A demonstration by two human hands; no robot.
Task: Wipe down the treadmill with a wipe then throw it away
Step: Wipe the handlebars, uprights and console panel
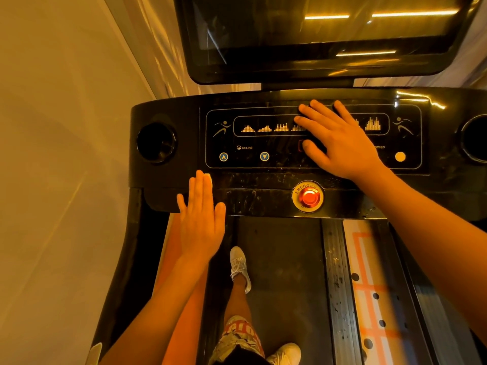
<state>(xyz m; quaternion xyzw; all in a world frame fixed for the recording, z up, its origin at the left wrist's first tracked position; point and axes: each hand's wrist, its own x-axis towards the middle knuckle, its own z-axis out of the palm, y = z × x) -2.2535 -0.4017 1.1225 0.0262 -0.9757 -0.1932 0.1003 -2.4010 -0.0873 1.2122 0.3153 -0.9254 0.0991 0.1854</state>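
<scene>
Head: emergency button (307,197) between left hand (201,225), right hand (342,146).

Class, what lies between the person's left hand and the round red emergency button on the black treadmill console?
Head view: only bare, streaked black console edge lies between the left hand and the round red emergency button.

The treadmill (163,196) control panel (279,160) is marked "INCLINE" above the arrow keys (223,157) and "SPEED" at right. The ring around the red button (307,197) reads "EMERGEN"; remainder illegible.
</scene>
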